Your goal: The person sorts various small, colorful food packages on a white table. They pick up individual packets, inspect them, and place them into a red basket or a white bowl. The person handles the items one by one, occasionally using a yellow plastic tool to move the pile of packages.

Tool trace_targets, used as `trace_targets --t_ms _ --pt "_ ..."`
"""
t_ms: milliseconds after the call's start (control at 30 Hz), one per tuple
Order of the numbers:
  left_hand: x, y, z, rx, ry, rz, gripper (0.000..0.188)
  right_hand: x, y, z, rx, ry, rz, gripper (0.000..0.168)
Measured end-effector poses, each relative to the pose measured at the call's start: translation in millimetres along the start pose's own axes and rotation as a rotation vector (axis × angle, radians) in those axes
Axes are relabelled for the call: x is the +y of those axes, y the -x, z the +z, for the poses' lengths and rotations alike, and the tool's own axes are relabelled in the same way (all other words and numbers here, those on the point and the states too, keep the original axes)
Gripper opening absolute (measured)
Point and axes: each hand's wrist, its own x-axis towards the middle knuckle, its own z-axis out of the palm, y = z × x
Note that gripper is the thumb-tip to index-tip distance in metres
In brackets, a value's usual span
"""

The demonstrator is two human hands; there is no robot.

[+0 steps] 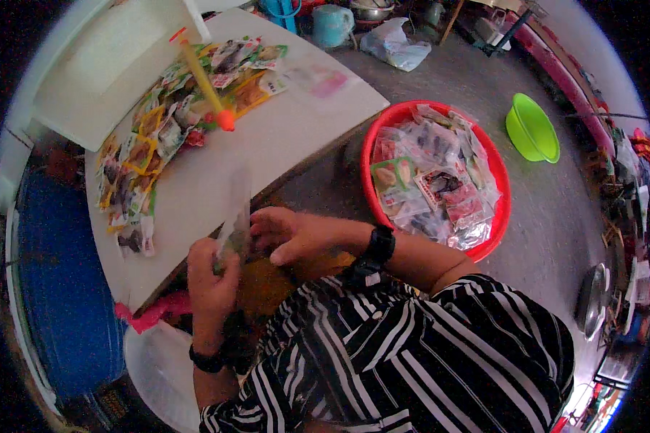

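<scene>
My left hand (214,276) grips a clear plastic bag (235,222), blurred, at the near edge of the white table (211,189). Beside the bag is my right hand (281,233), its fingers slightly curled and apart; nothing shows in it. Farther back on the table lie many small printed food packets (141,154) in a curved pile. A yellow tube with orange ends (206,81) stands over them. To the right, a red plastic basin (366,162) holds many sealed packets (439,181).
A green plastic basin (531,130) is on the floor at the right. A translucent white tub (160,373) stands below the table's near left corner, by a pink cloth (154,311). A white plastic bag (395,44) and a light-blue container (330,26) sit beyond the table.
</scene>
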Motion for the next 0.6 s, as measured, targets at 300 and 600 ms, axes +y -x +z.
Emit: trace_targets --t_ms 300,600 --pt "-3 -12 49 -0.160 -0.298 0.251 0.033 -14 2 15 0.277 0.055 -0.185 0.063" --pt "19 -16 63 -0.327 -0.077 0.317 0.046 -8 32 -13 0.490 0.708 -0.231 0.037"
